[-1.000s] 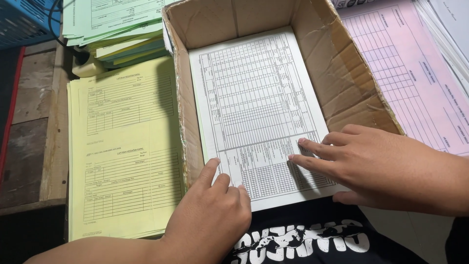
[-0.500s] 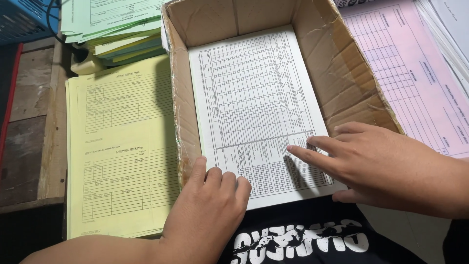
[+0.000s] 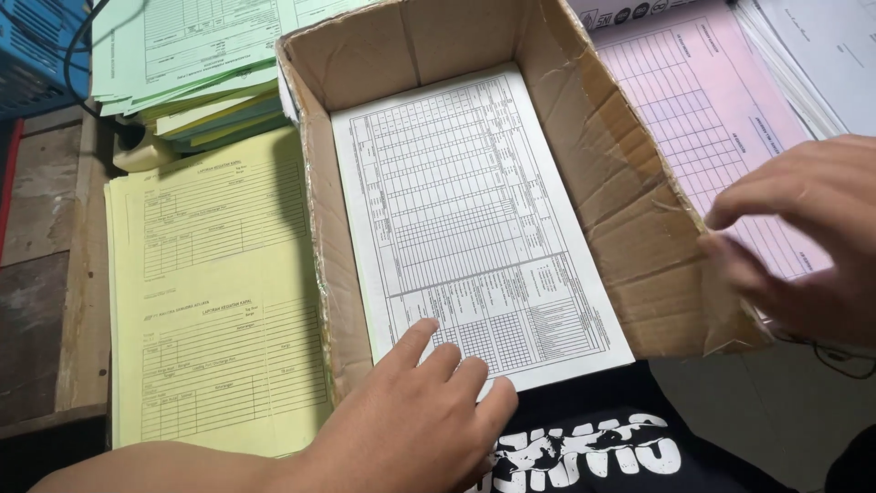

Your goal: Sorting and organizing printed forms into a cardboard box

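A stack of white printed forms (image 3: 461, 205) lies flat inside an open brown cardboard box (image 3: 607, 173). My left hand (image 3: 415, 415) rests at the near edge of the box, its fingertips pressing on the bottom left corner of the top white sheet. My right hand (image 3: 803, 233) hovers in the air to the right of the box wall, blurred, fingers apart and holding nothing. It is above the pink forms (image 3: 698, 119) that lie right of the box.
A pile of yellow forms (image 3: 214, 292) lies left of the box on a wooden surface (image 3: 46, 274). Green and mixed papers (image 3: 192, 55) are stacked behind it. A blue crate (image 3: 36, 50) is at the far left. White papers (image 3: 821, 50) sit far right.
My right hand has lifted off the white sheet and moved right, out of the box and over the pink forms. My left hand stays on the sheet's near corner.
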